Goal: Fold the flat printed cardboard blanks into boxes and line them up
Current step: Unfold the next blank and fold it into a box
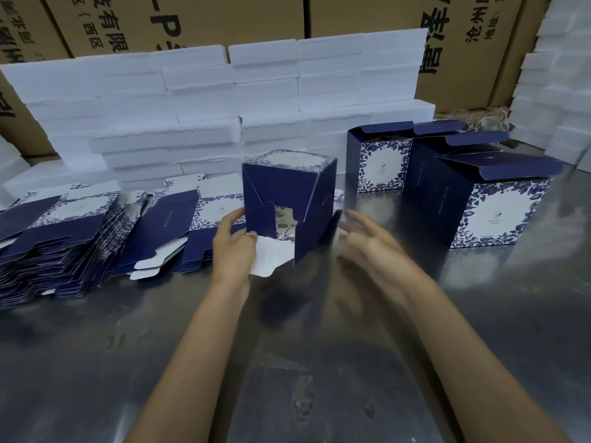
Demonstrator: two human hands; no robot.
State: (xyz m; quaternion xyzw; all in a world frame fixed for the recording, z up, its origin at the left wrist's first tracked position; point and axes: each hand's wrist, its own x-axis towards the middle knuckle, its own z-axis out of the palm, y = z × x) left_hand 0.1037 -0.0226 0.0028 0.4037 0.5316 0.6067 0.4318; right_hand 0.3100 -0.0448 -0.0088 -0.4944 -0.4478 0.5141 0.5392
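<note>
A half-formed navy box (287, 193) with a white floral panel tilts above the table, its bottom flaps turned toward me and partly closed, one white flap hanging out. My left hand (235, 247) grips its lower left edge, thumb on the flap. My right hand (367, 241) is blurred, just right of the box, fingers spread and holding nothing. Flat printed blanks (64, 238) lie in stacks at the left. Two folded boxes, one at the back (380, 164) and one nearer (486, 199), stand with lids open at the right.
A wall of white foam blocks (208, 116) runs along the back of the steel table (319, 346), with brown cartons (192, 20) behind. More white blocks (556, 91) pile up at the far right.
</note>
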